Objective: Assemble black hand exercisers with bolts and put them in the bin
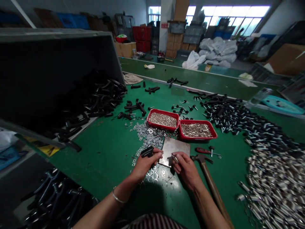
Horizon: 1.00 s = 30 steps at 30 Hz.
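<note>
My left hand (145,163) is closed round a black handle-like part (147,152) whose upper end shows above the fingers. Just right of it, my right hand (186,167) pinches a small silvery metal piece (175,158). Both hands hover over the near side of a flat square metal plate (177,148). Loose silver washers (149,140) lie scattered beside and beyond my left hand. Past the plate stand two red trays, the left one (163,126) full of tiny metal parts, the right one (199,138) of small cylindrical pieces.
A claw hammer (211,181) and a red-handled screwdriver (202,150) lie right of my right hand. Piles of metal cylinders (274,181) and black-headed bolts (228,114) cover the right side. A tipped grey bin (116,60) spills black parts (105,95) at left.
</note>
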Tool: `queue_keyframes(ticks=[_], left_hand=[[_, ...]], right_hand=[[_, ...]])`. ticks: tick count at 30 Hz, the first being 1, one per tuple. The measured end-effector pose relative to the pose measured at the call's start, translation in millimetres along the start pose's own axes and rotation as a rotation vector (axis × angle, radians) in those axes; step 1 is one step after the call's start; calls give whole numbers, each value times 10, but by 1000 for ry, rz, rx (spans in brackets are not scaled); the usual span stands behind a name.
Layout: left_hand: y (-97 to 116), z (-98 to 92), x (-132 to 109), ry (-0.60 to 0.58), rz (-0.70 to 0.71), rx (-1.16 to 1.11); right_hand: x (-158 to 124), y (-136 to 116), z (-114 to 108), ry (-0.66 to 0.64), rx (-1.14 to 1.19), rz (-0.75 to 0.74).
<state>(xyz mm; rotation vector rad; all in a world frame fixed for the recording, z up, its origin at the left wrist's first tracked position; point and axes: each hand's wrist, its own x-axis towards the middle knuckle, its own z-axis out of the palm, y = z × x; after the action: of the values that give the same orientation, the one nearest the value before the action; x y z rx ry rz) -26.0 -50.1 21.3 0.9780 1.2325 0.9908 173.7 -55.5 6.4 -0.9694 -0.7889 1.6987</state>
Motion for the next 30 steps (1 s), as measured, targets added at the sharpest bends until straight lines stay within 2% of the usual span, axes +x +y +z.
queue_keyframes(ticks=[4, 9, 13, 18, 25, 28, 30], left_hand=[[-9, 104, -45, -23, -54, -5], [-31, 113, -113, -49, -97, -31], [-44, 92, -188, -87, -71, -52], [-106, 79, -272, -170, -79, -56], [-90, 12, -324, -258, -18, -8], [-29, 17, -319, -273, 43, -5], [-7, 41, -292, -287, 84, 7]], right_hand=[[-50, 88, 55, -9, -36, -13], [-86, 57, 148, -60, -150, -17], [-135, 42, 223, -103, -82, 82], [-159, 77, 230, -81, 33, 219], [-229, 20, 179, -168, 137, 382], [-280, -17, 167, -214, 179, 374], [-276, -49, 158, -193, 146, 313]])
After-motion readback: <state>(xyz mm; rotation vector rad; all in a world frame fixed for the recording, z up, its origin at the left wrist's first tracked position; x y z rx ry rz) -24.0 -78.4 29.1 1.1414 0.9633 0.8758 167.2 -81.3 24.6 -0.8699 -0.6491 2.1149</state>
